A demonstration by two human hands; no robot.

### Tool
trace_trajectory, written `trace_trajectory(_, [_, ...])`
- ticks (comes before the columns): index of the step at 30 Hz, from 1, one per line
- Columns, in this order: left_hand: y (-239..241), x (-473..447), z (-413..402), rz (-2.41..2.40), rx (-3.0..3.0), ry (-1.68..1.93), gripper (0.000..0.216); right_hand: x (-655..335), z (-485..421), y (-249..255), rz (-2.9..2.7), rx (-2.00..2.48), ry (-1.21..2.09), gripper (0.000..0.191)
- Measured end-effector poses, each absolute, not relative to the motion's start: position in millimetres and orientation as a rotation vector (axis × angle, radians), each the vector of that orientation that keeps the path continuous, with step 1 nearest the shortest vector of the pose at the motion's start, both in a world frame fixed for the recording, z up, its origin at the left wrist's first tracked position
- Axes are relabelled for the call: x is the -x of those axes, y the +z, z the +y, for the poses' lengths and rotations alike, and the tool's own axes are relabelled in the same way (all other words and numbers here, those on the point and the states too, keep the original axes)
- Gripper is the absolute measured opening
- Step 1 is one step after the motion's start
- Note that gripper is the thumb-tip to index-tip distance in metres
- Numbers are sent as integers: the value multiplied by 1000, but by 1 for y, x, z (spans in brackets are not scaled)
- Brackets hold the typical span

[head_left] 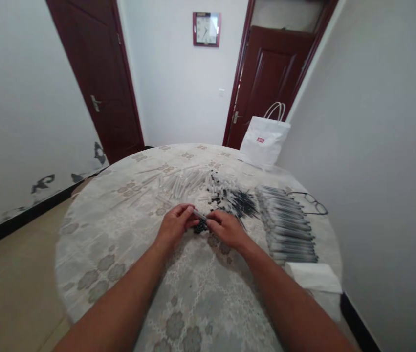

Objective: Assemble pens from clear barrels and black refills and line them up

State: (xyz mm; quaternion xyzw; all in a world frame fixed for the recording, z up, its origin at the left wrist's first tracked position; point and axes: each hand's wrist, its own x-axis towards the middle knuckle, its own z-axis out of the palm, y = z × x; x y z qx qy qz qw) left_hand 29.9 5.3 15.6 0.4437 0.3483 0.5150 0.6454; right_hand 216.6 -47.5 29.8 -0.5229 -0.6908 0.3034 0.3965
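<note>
Between my two hands, over the middle of the table, lies a clear pen barrel (200, 214). My left hand (177, 221) pinches its left end, and the fingers of my right hand (226, 226) close on its right end. Just beneath them is a small pile of black pen parts (199, 227), partly hidden by my fingers. Beyond my hands lie loose clear pen barrels (184, 183). Small black and white pieces (217, 188) are scattered to their right, beside a heap of thin dark refills (243, 203).
Several rows of pens (288, 225) lie stacked at the right, with eyeglasses (314, 201) beyond them. A white paper bag (265, 142) stands at the back right. White tissue (314, 277) lies near the right edge of the round table (120, 293), which has a patterned cover.
</note>
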Motion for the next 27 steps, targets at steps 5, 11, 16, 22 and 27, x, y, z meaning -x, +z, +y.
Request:
trace_trajectory(5, [16,-33,-1,899,-1209,1066,43,-224,-51,46,-2047,1488,189,13])
trace_trajectory(11, [10,-27,4,1048,-1346,1198,47,-287,-61,84,-2134,1794,-17,13])
trace_trajectory(16, [5,-28,5,1072,-1379,1226,49,-368,-82,96,-1962,2151,-256,18])
trace_trajectory(22, [6,-29,5,1094,-1396,1204,47,-434,-98,77,-1808,2451,-450,24])
trace_trajectory(27, [8,-28,6,1143,-1438,1191,44,-443,-95,63,-1790,2485,-474,25])
